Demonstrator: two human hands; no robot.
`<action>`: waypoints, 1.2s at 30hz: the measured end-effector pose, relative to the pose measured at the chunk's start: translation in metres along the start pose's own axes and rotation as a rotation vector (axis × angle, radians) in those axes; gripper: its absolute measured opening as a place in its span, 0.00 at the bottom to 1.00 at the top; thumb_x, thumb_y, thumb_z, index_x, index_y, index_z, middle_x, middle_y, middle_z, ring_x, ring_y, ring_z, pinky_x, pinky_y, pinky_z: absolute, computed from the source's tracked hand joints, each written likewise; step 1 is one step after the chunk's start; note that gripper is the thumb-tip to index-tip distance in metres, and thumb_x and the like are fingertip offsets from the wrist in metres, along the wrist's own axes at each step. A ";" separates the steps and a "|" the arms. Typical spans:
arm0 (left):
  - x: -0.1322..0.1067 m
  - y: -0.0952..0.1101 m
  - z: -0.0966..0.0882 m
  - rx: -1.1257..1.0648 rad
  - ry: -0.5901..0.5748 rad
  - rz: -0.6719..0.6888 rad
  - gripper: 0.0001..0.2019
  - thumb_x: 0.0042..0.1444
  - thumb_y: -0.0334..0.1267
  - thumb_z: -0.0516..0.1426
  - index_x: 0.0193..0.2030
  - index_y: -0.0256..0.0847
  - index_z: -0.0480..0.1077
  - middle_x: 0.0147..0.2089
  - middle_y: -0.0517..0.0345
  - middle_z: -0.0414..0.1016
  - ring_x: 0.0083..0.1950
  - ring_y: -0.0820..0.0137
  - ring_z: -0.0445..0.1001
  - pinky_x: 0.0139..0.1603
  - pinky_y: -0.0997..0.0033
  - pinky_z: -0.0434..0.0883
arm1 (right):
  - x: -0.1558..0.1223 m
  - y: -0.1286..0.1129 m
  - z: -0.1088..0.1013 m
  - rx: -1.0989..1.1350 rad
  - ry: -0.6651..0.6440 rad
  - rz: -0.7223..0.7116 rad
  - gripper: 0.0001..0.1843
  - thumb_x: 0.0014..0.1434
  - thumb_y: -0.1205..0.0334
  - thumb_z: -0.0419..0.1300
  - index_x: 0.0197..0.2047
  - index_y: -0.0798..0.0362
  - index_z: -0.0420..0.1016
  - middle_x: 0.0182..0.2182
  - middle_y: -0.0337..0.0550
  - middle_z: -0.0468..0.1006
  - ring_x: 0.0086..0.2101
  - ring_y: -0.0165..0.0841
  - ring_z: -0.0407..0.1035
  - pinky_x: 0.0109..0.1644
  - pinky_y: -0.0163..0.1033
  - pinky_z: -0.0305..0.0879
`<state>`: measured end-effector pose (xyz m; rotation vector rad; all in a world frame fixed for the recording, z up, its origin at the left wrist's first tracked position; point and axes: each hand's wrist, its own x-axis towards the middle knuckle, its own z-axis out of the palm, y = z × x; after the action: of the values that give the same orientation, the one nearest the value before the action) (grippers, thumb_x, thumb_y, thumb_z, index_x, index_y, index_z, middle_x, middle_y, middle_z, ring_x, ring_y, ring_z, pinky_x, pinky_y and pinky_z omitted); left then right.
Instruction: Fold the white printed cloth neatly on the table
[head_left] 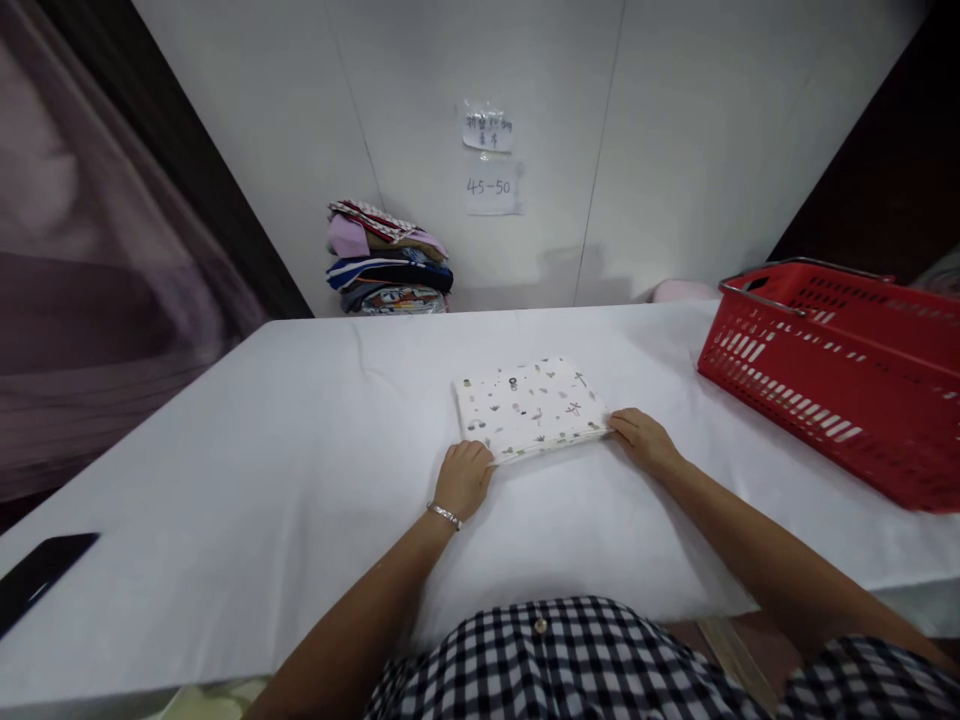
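Note:
A folded white cloth (pixel 534 405) with small printed plants and animals lies flat at the middle of the table. My left hand (pixel 465 478), with a bracelet at the wrist, grips its near left corner. At the near right corner my right hand (pixel 643 438) pinches the edge between thumb and fingers. Both hands are closed on the cloth, and its near edge runs straight between them. The fingertips under the cloth are hidden.
A red plastic basket (pixel 840 375) stands at the right of the white-covered table (pixel 300 480). Folded fabrics (pixel 390 262) are stacked against the back wall. A dark phone-like object (pixel 46 575) lies at the left edge. Paper signs (pixel 493 187) hang on the wall.

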<state>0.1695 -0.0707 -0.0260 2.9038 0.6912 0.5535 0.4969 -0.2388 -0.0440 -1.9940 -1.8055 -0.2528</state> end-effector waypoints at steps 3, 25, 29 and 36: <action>-0.003 0.000 -0.001 -0.039 0.009 -0.016 0.04 0.57 0.35 0.52 0.35 0.41 0.67 0.38 0.54 0.69 0.42 0.64 0.64 0.42 0.63 0.61 | 0.002 -0.005 -0.005 -0.013 -0.016 -0.019 0.13 0.58 0.62 0.51 0.43 0.50 0.74 0.43 0.50 0.75 0.45 0.41 0.66 0.48 0.48 0.64; -0.004 -0.010 -0.003 -0.399 0.120 -0.430 0.08 0.53 0.42 0.56 0.37 0.41 0.68 0.39 0.59 0.66 0.29 0.75 0.67 0.34 0.70 0.69 | 0.010 -0.029 0.017 0.403 0.080 0.602 0.19 0.52 0.50 0.56 0.45 0.49 0.74 0.37 0.44 0.76 0.34 0.36 0.70 0.41 0.43 0.68; -0.005 0.005 0.002 -0.469 0.141 -0.460 0.07 0.52 0.40 0.56 0.33 0.39 0.68 0.36 0.59 0.64 0.29 0.75 0.66 0.34 0.69 0.69 | 0.023 -0.012 0.021 0.491 0.076 0.651 0.17 0.47 0.55 0.57 0.40 0.52 0.76 0.26 0.40 0.75 0.26 0.34 0.69 0.31 0.39 0.67; -0.013 0.072 0.016 -0.804 -0.109 -0.139 0.12 0.49 0.33 0.59 0.42 0.42 0.70 0.44 0.57 0.67 0.36 0.75 0.70 0.35 0.75 0.70 | 0.064 0.024 0.009 0.406 0.219 0.679 0.20 0.45 0.60 0.54 0.41 0.56 0.75 0.44 0.50 0.73 0.43 0.41 0.67 0.45 0.46 0.65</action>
<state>0.1944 -0.1405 -0.0315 2.1031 0.4931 0.4990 0.5271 -0.1786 -0.0300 -2.0423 -0.8816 0.1002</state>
